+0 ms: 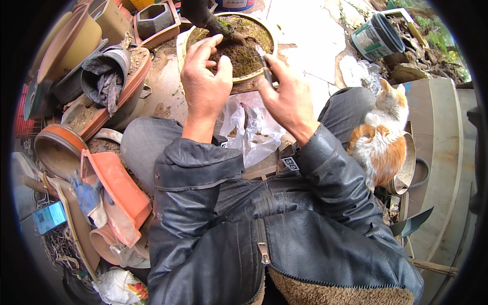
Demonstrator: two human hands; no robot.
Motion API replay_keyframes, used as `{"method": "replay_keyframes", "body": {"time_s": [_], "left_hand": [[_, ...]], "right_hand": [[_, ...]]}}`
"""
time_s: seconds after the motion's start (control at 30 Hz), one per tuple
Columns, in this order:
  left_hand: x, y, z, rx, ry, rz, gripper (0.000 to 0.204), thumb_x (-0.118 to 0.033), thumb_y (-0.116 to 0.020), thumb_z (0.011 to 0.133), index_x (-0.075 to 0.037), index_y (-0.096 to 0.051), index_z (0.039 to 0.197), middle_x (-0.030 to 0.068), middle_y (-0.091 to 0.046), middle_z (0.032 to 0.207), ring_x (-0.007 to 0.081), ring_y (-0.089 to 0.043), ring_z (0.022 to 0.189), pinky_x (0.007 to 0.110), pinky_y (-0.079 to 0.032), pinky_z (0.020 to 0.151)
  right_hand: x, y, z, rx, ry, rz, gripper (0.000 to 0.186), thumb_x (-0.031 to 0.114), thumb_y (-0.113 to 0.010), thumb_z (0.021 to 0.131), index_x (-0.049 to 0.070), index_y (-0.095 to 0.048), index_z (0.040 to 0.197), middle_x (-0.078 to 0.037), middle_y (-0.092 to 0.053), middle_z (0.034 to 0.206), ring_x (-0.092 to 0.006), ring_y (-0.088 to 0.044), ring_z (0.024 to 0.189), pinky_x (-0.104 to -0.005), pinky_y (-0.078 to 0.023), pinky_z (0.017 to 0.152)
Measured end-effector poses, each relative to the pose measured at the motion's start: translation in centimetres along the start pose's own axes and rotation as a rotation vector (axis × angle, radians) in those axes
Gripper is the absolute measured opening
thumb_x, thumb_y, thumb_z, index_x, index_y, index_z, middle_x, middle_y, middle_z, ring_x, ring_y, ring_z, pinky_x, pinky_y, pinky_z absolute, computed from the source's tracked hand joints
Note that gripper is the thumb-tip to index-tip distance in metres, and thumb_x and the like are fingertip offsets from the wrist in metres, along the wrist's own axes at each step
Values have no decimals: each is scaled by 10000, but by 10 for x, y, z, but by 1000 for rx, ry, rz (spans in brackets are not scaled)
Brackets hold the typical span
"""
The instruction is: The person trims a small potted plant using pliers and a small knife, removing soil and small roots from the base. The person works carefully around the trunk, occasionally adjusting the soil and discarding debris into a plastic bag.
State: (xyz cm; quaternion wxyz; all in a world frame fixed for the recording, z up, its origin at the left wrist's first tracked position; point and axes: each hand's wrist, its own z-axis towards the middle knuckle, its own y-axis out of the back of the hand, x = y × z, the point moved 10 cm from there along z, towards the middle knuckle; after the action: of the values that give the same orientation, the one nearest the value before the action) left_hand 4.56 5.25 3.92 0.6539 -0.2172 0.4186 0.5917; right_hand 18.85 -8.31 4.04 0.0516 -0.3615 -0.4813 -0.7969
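A round pot (273, 31) with a pale rim stands in front of me, filled with mossy soil (249, 38). From the soil rises a thick dark tree trunk (201, 14), cut off by the upper edge of the view. My left hand (206, 84) is at the pot's near left side, thumb and fingers apart, with nothing seen in it. In my right hand (290, 99) is a slim black-handled tool (266, 67); its small shiny tip points at the soil. The tool's exact kind is unclear. Below my hands lies a crumpled clear plastic bag (254, 129) with dark bits in it.
An orange-and-white cat (378, 137) sits against my right leg. At left are stacked pots (76, 48), an orange planter (119, 193), a blue glove (89, 198) and a phone (50, 217). A dark bucket (377, 38) lies tilted at the far right, near a dark blade (414, 222) lower down.
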Motion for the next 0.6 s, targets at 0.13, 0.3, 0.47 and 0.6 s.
{"method": "replay_keyframes", "body": {"time_s": [0.13,0.3,0.47,0.6], "left_hand": [[0,-12,-6,85,49,20,342,12,-704,889,-47,-784,1216,76,-757,1037,156,-722,769,288,-582,667],[0,-24,-12,179,55,93,304,14,-718,939,2,-782,1236,20,-740,853,38,-615,651,234,-507,603],[6,-28,-14,221,115,91,313,-43,-759,887,-30,-788,1199,83,-746,866,183,-693,659,337,-574,664],[6,-29,-14,220,110,82,310,-50,-758,890,-28,-788,1197,89,-747,865,195,-695,660,348,-575,674]], "right_hand": [[-21,7,2,34,-68,-22,571,173,-693,910,38,-648,1463,-231,-775,1144,-301,-782,952,-389,-607,862],[-25,2,6,34,-31,-37,552,180,-699,910,44,-670,1445,-218,-779,1144,-291,-782,958,-384,-605,857],[-23,-2,10,14,30,-26,537,173,-708,911,43,-681,1432,-204,-784,1130,-281,-779,941,-375,-603,847],[-25,-2,12,59,-3,38,530,174,-713,917,26,-679,1424,-196,-789,1106,-231,-765,899,-342,-595,830]]}}
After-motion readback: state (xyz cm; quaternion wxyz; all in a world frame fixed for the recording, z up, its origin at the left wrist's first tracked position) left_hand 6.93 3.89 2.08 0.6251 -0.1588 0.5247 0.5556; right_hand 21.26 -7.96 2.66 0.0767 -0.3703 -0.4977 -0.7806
